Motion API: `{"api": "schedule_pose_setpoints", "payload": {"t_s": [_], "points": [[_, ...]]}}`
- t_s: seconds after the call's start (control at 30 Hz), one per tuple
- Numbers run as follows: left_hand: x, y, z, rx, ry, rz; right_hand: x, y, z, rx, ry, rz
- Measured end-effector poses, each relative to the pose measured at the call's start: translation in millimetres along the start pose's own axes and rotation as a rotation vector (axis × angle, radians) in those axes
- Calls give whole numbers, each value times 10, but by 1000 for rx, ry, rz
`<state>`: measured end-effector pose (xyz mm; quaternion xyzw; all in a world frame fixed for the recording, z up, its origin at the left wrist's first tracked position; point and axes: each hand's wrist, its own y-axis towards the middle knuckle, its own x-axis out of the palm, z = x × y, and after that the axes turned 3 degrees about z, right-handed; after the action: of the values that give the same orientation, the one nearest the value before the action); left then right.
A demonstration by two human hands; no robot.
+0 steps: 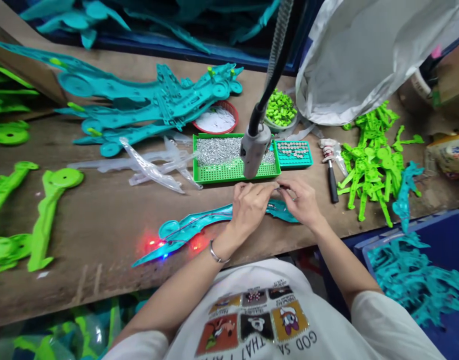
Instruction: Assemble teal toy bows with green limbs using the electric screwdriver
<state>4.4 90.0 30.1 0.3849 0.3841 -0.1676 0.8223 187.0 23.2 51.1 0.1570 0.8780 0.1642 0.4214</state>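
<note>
L hand [252, 204], R hand [303, 201] tog., pinching 1 dk bit [283, 188] over teal pc. [192, 227]

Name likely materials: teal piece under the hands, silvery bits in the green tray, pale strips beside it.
Teal piece: probably moulded plastic, satin; even colour, rounded contours. Silvery bits: likely metal, shiny; glinting, too small for certainty. Pale strips: apparently translucent plastic, glossy; milky with highlights.

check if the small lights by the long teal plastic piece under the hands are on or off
On: the small red and blue lights glow brightly near the pointed end of the long teal plastic piece.
</note>
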Motion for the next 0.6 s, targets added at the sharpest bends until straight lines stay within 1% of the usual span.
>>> {"api": "schedule_pose_setpoints", "payload": {"t_s": [0.1,0.17,0.23,0.33,0.5,0.53,0.6], "points": [[4,4,15,-4,9,22,-4,41,6,-23,13,-40],[15,15,25,8,11,38,21,45,6,-23,43,-32],[27,23,30,32,24,52,44,46,2,20,99,-13],[42,18,13,76,67,69,38,68,3,189,260,-31],[62,-21,-50,230,82,102,14,148,66,588,664,-113],[68,-29,-59,242,79,109,26,156,79,633,718,-122],[82,-45,-74,239,73,124,59,160,93,664,761,-134]]}}
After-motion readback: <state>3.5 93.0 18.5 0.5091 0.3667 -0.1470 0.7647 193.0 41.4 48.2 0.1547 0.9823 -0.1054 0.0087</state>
